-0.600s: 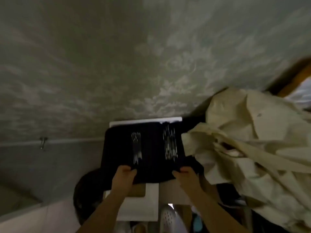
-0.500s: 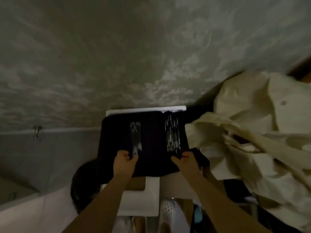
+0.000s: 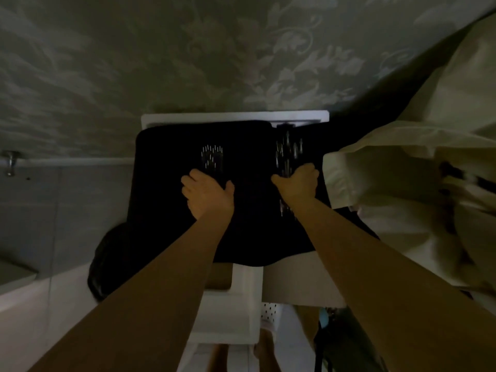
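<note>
A dark garment (image 3: 249, 218) with two patches of pale marks lies spread over the top of a white shelf unit (image 3: 233, 116). Its near edge hangs over the front. My left hand (image 3: 208, 194) sits on the garment's left half, just below the left patch, its fingers curled into the cloth. My right hand (image 3: 296, 182) grips the cloth at the right patch, fingers bunched like a fist. Both forearms reach up from the bottom of the view.
A heap of cream fabric (image 3: 402, 189) crowds the right side, touching the garment's right edge. Floral wallpaper (image 3: 241, 49) fills the wall behind. A dark rounded object (image 3: 110, 264) sits at lower left, a white perforated basket (image 3: 271, 312) below, and a metal hook (image 3: 10, 162) at far left.
Both hands have moved forward from the garment's near edge to its middle, up by the pale patches. The view has come closer and the garment fills more of it.
</note>
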Available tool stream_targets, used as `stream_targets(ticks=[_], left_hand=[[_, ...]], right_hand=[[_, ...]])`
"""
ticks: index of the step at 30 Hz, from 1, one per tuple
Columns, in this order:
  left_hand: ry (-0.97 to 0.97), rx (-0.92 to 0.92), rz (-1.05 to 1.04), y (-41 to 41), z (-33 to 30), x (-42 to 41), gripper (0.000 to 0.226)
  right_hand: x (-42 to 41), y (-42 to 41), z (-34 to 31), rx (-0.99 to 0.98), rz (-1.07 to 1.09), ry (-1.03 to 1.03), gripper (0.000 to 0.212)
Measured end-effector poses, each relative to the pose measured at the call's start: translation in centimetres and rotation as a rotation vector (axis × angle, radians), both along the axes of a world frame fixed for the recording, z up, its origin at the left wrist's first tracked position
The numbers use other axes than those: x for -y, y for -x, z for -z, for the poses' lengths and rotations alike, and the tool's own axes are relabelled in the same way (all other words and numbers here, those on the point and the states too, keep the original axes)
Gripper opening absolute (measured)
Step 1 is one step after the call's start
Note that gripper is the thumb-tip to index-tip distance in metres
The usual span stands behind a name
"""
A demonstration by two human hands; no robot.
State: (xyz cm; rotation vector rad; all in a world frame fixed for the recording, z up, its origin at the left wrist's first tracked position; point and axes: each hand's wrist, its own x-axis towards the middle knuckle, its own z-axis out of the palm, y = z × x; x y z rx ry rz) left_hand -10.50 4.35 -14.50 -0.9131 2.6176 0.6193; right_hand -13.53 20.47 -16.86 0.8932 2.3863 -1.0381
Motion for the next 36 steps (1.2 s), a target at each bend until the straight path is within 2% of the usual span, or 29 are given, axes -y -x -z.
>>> stream_targets(ticks=[2,5,8,10,11,15,19,22,24,28,32,34,36], left_hand=[[0.018,-0.009,0.064,-0.3,0.8,-0.4,0.056],[0.000,-0.020,0.155,-0.6,1.7,-1.2,0.035],[0.023,-0.056,0.252,-1.1,2.4,-1.3,0.030],[-0.017,-0.095,0.252,-1.2,2.4,-1.1,0.030],[-0.051,-0.089,0.246,-1.2,2.3,-0.9,0.031],[-0.241,-0.056,0.200,-1.0,1.7,0.3,0.034],[-0.319,-0.047,0.224,-2.6,0.5,1.1,0.032],[-0.496,0.005,0.114,-4.8,-1.5,1.3,0.036],[-0.573,0.027,0.028,-5.8,-3.6,1.4,0.036],[-0.561,0.044,0.086,-7.7,-8.9,2.6,0.040],[-0.659,0.089,0.033,-9.9,-14.3,3.4,0.029],[-0.646,0.092,0.115,-10.9,-16.1,3.3,0.027],[-0.646,0.110,0.216,-12.0,-17.6,3.4,0.027]], right_hand=[[0.0,0.4,0.6,0.013,0.018,0.060,0.091],[-0.6,0.6,1.1,0.016,0.032,0.108,0.073],[-1.0,0.6,1.6,0.083,0.036,0.129,0.046],[-0.9,0.3,1.9,0.123,0.044,0.127,0.026],[-0.7,0.1,2.0,0.120,0.046,0.106,0.022],[-0.5,-1.1,1.6,0.076,0.026,0.030,0.030],[-1.6,-3.3,-0.4,0.157,0.047,0.184,0.025],[-1.9,-5.8,-3.8,0.154,0.124,0.261,0.028],[-1.9,-7.3,-6.8,0.146,0.165,0.290,0.039],[-1.8,-11.2,-12.7,0.170,0.247,0.358,0.052],[-1.7,-16.6,-18.2,0.147,0.275,0.281,0.027],[-1.9,-19.3,-20.4,0.111,0.377,0.289,0.014],[-2.1,-22.3,-22.1,0.101,0.468,0.308,0.012]])
